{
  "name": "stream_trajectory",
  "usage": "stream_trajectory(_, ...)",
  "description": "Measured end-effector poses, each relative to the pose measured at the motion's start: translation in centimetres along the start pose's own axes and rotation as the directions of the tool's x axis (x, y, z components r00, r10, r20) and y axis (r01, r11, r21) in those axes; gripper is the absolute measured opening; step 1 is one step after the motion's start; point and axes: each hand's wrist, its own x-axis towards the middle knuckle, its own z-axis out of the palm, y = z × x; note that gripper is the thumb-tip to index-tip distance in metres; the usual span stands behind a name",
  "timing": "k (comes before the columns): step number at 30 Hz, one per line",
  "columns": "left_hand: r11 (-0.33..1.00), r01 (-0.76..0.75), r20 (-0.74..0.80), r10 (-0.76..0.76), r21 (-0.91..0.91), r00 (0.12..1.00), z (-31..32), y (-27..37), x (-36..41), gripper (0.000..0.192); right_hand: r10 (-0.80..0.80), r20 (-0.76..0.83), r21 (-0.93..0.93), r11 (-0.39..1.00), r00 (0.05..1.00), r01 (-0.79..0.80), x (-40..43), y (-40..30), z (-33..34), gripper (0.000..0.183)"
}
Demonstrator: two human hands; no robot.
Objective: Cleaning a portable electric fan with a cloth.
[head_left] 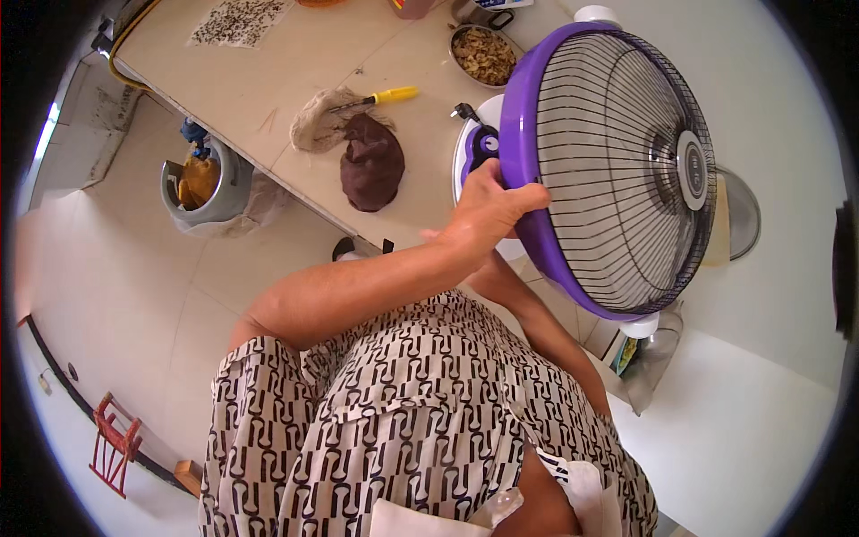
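An electric fan with a purple rim (520, 121) and a dark wire grille (590, 174) leans over the tabletop at the right. My left hand (496, 198) grips the lower near side of that rim, thumb against the grille edge. Most of my right hand (483, 274) is hidden under my left forearm, near the fan's lower part, so its hold is unclear. Behind the rim show the white base (462, 151) and a black plug (464, 111). Left of the fan lie a dark brown cloth bundle (372, 164), a beige mesh-like cloth (315, 124) and a yellow-handled screwdriver (396, 94).
A metal bowl of dried pieces (484, 57) sits behind the fan beside a metal cup (478, 15). Small dark bits cover a sheet (238, 23) at the back left. A lined grey bin (231, 181) stands below the table edge (305, 201). A red chair (117, 436) is farther off.
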Motion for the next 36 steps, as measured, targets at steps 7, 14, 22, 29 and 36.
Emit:
stream_trajectory(7,1.0,-0.019,-0.041,0.02,0.019,0.999,0.5,-0.2,0.1,0.051,-0.171,-0.003,-0.711,0.693,0.985,0.118,16.2,9.4,4.6,0.059)
stream_trajectory(14,0.998,-0.007,-0.014,0.007,-0.057,1.0,-0.4,-0.9,-0.5,0.05,-0.323,-0.061,-0.647,0.733,0.945,0.208,15.7,13.4,3.6,0.043)
stream_trajectory(22,0.998,0.048,0.035,-0.047,-0.035,0.998,-1.0,0.5,-0.9,0.048,-0.499,-0.193,-0.745,0.635,0.845,0.205,-9.8,-6.8,-0.1,0.032)
stream_trajectory(29,0.99,0.042,0.066,-0.033,-0.137,0.997,-0.9,1.2,-1.8,0.044,-0.543,-0.447,-0.889,0.18,0.711,-0.421,-6.4,-13.9,-1.5,0.07)
stream_trajectory(36,0.994,0.017,0.091,-0.007,-0.105,0.996,-1.2,1.2,-2.1,0.044,-0.496,-0.464,-0.885,0.226,0.734,-0.407,-7.1,-13.4,-1.9,0.081)
